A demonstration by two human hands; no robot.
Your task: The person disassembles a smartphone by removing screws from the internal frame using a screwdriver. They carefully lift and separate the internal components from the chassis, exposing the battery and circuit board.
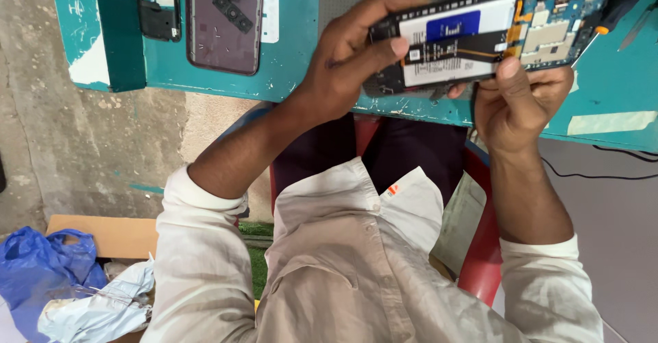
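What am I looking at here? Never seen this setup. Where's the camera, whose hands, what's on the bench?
There is no machine here. One camera sits on a person's head and looks down, so you see their own chest, arms and lap. The view appears inverted: the worktable is at the top of the picture.

Both hands hold an opened phone with its back cover off. You can see its white battery, a black ribbon cable across it and the blue circuit board. The left hand grips one end, with its thumb pressed on the battery. The right hand supports the other end from below, with its thumb on top.

On the teal table lies a detached phone back cover and a smaller dark part beside it. A blue bag lies on the floor.
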